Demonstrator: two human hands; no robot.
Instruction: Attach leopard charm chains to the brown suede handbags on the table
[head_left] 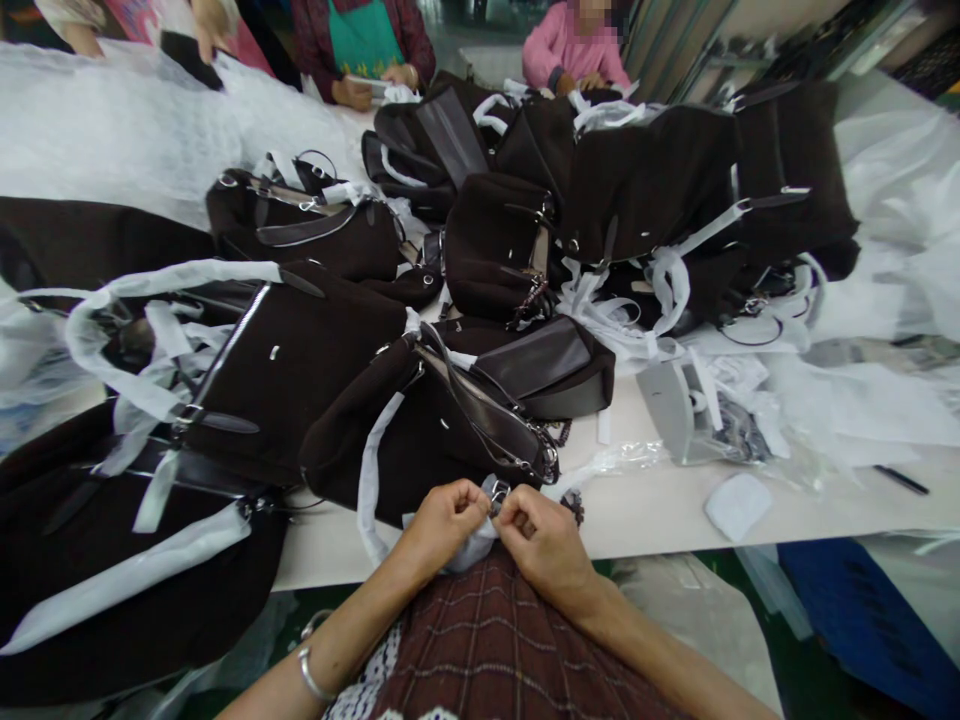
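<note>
At the table's front edge, my left hand (452,512) and my right hand (546,535) come close together. Both have their fingertips pinched on a small silver metal fitting (496,491), with pale wrapping around it; my fingers cover part of it, so its exact kind is unclear. Just beyond lies a dark brown handbag (420,435) with a thin leather strap and a zip. A strap wrapped in white tissue (373,470) hangs down the bag's left side, toward my left forearm.
More dark handbags (330,350) with wrapped handles cover the table (637,510). A grey-white holder (667,405), a white pad (739,505) and a black pen (901,480) lie to the right. Co-workers stand across the table, one in a green apron (366,40).
</note>
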